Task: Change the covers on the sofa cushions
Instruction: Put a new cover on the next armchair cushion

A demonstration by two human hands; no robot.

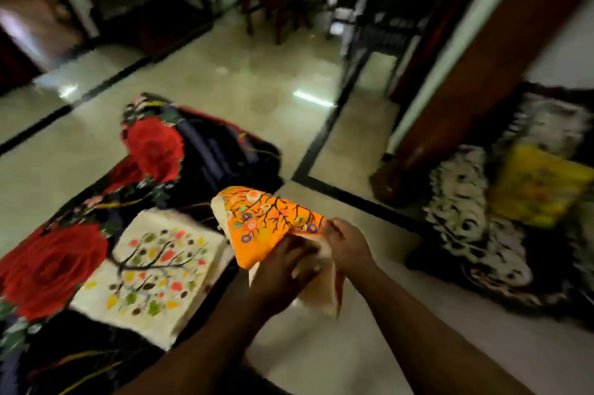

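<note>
Polished cream floor tiles stretch ahead, with a black blanket printed with red roses at my left. Above its edge I hold the orange embroidered cushion cover, long axis running up-left away from me. My left hand has its fingers closed on the near end; my right hand pinches the same end beside it. A cream leaf-patterned cushion cover lies flat on the blanket, nearer my left

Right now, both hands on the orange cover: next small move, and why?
Probably draw the orange cover further off, or onto, the cream cushion; which one I cannot tell. The left hand lies at its open end and the right hand pinches the edge, with cream cloth bunched between them.
</note>
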